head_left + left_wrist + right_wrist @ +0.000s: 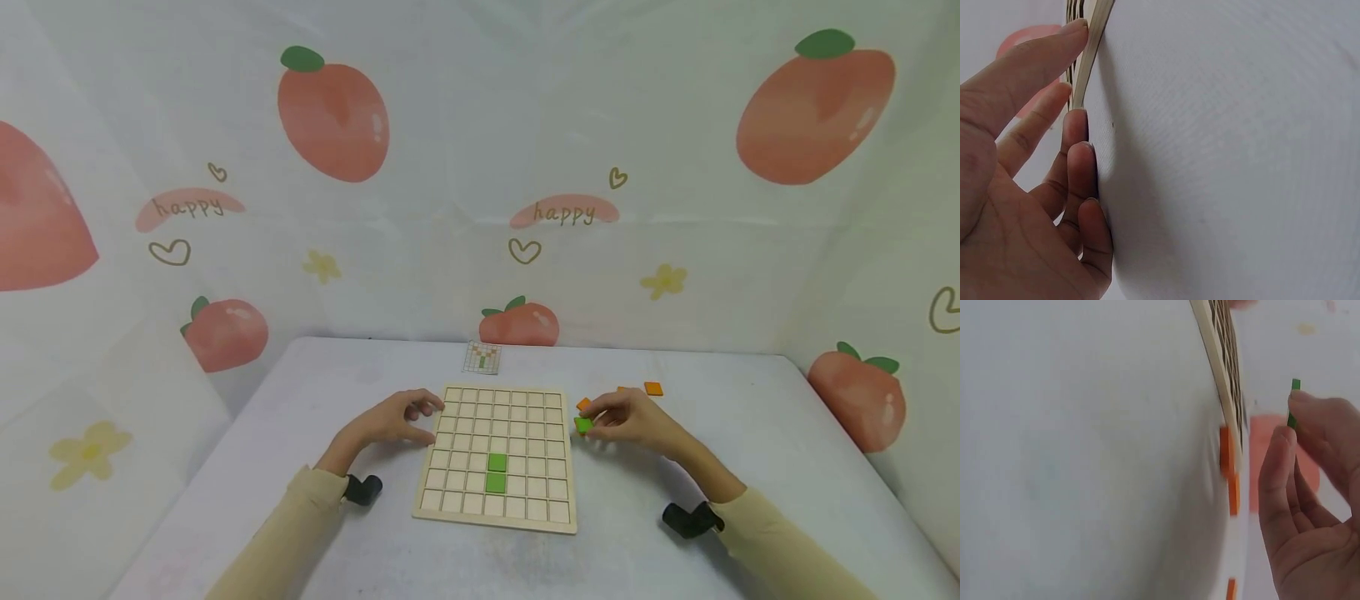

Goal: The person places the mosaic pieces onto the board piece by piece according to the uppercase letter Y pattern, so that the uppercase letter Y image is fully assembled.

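A wooden grid board point(459, 456) lies on the table, with two green square tiles point(497, 472) set one below the other in its lower middle cells. My right hand point(632, 418) pinches another green tile point(583, 426) between thumb and fingertips, just off the board's right edge. In the right wrist view that tile point(1295, 384) is seen edge-on, raised above the table. Loosely bent, my left hand point(393, 418) rests with thumb and fingertips at the board's left edge. The left wrist view shows the thumb point(1054, 53) against the board's side point(1092, 59), nothing in the palm.
Several orange tiles, among them one at the back point(654, 388) and one beside the right fingers point(583, 404), lie right of the board. A small card with a printed grid pattern point(482, 358) sits behind the board. A printed cloth point(435, 275) hangs behind the white table point(315, 575).
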Demonstrator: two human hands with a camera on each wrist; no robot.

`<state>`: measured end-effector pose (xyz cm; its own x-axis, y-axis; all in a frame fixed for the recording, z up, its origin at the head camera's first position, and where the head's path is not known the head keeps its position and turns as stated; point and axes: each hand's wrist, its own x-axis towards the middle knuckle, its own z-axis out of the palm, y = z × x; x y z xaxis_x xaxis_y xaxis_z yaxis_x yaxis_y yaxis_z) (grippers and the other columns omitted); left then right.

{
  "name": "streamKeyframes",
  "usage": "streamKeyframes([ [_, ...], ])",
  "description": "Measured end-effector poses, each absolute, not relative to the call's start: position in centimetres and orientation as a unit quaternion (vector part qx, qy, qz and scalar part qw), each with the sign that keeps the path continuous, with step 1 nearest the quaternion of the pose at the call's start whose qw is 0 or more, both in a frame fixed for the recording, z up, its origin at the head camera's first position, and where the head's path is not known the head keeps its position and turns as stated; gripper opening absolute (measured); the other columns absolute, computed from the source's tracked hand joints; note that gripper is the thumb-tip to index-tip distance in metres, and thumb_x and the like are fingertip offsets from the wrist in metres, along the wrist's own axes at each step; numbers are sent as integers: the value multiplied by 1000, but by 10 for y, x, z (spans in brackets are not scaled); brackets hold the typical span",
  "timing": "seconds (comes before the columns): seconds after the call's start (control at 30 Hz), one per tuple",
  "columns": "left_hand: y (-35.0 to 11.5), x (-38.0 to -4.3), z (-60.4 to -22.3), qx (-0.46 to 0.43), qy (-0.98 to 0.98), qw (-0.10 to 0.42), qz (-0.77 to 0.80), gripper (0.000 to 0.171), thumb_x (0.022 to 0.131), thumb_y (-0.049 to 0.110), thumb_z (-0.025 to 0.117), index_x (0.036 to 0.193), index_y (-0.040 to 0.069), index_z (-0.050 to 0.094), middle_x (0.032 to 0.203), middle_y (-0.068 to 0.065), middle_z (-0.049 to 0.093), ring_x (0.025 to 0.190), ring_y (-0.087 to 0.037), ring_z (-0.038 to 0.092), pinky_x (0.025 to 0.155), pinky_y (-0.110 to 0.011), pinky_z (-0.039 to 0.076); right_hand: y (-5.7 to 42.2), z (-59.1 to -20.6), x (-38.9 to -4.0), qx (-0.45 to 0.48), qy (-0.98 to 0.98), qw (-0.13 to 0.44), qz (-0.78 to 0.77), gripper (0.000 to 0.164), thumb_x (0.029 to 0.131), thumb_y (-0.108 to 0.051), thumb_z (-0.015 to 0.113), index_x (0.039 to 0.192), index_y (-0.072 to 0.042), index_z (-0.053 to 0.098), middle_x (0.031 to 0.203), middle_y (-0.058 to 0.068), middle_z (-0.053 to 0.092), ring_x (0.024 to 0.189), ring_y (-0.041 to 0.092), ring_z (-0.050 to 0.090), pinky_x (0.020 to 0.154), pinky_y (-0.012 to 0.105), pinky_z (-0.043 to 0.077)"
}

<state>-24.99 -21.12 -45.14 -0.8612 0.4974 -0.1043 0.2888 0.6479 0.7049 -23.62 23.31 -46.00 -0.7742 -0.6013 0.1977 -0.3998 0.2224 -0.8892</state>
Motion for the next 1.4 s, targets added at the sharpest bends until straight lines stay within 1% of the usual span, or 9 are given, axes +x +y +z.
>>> streamKeyframes([
  [0.1, -212, -250, -451, 219, 896, 145, 358, 50, 81, 14, 87, 125, 7, 66, 108, -4, 59, 97, -24, 52, 88, -42, 44, 225, -460, -232, -318, 780, 91, -532, 26, 84, 0, 81, 109, 3, 74, 92, 13, 71, 75, 20, 68, 69, 27, 53],
  [0.2, -212, -250, -452, 221, 896, 143, 358, 49, 80, 14, 88, 124, 7, 66, 108, -5, 59, 96, -25, 52, 88, -42, 44, 216, -462, -228, -318, 781, 95, -529, 25, 83, 0, 82, 107, 1, 74, 88, 10, 70, 72, 18, 66, 66, 26, 52],
  [0.43, -212, -251, -450, 224, 894, 142, 361, 49, 81, 14, 87, 125, 7, 65, 108, -5, 59, 96, -25, 52, 87, -41, 43, 195, -464, -220, -328, 775, 97, -531, 25, 84, -4, 83, 107, 0, 74, 97, 10, 70, 73, 20, 68, 65, 28, 54],
  [0.63, -211, -251, -450, 219, 897, 143, 356, 49, 81, 13, 87, 125, 9, 66, 108, -4, 59, 96, -24, 51, 87, -42, 43, 178, -466, -212, -325, 776, 103, -532, 24, 83, -1, 82, 106, 1, 74, 94, 10, 69, 72, 19, 68, 67, 27, 54],
  [0.83, -212, -252, -452, 224, 895, 143, 360, 50, 80, 12, 87, 125, 7, 66, 107, -5, 59, 95, -25, 51, 86, -42, 43, 163, -464, -209, -322, 773, 106, -536, 24, 83, 0, 82, 106, 1, 73, 101, 10, 69, 75, 23, 69, 69, 28, 54],
  [0.97, -212, -252, -453, 223, 894, 144, 361, 50, 80, 12, 88, 125, 7, 66, 107, -5, 59, 94, -25, 51, 86, -42, 43, 154, -462, -210, -328, 774, 101, -533, 23, 84, 0, 81, 105, 2, 73, 103, 11, 69, 75, 22, 68, 70, 29, 55],
  [1.1, -212, -251, -453, 222, 894, 144, 362, 50, 81, 13, 88, 125, 7, 66, 107, -5, 59, 95, -24, 51, 85, -40, 43, 147, -462, -212, -321, 781, 103, -526, 23, 84, -1, 82, 106, 1, 74, 103, 10, 69, 75, 20, 68, 70, 28, 55],
  [1.23, -213, -251, -454, 226, 894, 142, 360, 49, 81, 14, 87, 125, 7, 66, 107, -5, 59, 94, -24, 51, 84, -38, 44, 139, -462, -215, -318, 787, 95, -521, 23, 84, -4, 83, 104, 0, 75, 99, 9, 70, 75, 20, 69, 70, 28, 54],
  [1.4, -213, -252, -454, 237, 891, 140, 360, 48, 82, 13, 86, 125, 7, 66, 106, -6, 58, 93, -25, 51, 84, -40, 43, 129, -464, -220, -332, 783, 87, -519, 22, 84, -3, 83, 104, 2, 75, 95, 12, 71, 75, 21, 70, 70, 30, 55],
])
